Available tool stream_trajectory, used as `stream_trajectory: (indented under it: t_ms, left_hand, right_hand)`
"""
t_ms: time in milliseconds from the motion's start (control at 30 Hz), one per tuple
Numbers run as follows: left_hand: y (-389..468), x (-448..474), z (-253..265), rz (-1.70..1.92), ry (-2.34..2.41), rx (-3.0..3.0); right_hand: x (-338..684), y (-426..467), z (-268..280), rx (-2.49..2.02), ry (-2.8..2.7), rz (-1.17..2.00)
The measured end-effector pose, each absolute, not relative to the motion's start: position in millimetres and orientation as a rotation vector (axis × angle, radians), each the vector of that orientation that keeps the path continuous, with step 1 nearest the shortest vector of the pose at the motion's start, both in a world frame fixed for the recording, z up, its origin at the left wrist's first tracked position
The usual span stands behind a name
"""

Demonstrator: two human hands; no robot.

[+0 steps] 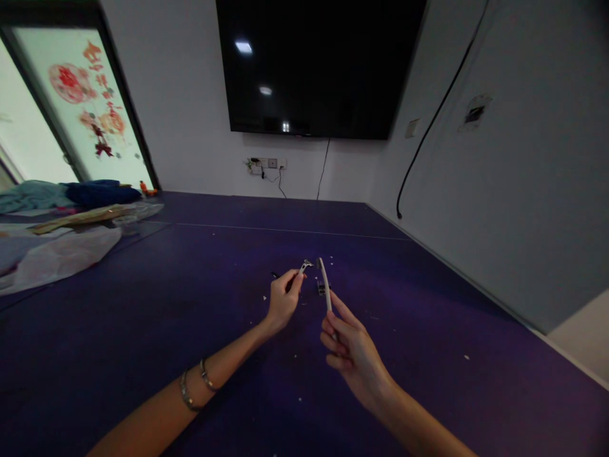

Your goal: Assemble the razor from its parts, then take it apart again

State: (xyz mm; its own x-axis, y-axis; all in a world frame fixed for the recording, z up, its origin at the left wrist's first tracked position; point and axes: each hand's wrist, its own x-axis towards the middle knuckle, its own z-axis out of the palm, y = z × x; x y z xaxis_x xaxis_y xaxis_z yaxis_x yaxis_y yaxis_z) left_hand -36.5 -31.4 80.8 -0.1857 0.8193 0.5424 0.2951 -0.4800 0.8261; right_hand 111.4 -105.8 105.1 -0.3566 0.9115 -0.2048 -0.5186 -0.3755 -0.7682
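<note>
My left hand (284, 297) is closed around the handle of a razor (303, 266), its small head pointing up and to the right. A dark end of the handle shows behind my fingers. In my right hand (349, 349) I grip a white toothbrush (325, 282) by its lower part. It stands nearly upright, with dark bristles facing left towards the razor head. A narrow gap seems to separate the two heads. Behind the toothbrush a small black object (321, 289) lies on the purple surface (214, 355); its kind is unclear.
Small white scraps (467, 357) are scattered over the surface. Folded cloths (99, 192) and a clear plastic bag (71, 254) lie at the far left. A television (323, 63) hangs on the wall above several sockets. A black cable (435, 127) dangles down the right wall.
</note>
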Motion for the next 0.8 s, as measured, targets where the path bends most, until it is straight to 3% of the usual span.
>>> stream_trajectory:
  t_ms: [800]
  left_hand:
    - [-40.2,-27.3,78.7,1.677,1.285,1.667]
  right_hand:
    - [97.9,-117.6,103.3,-0.777,-0.662,1.787]
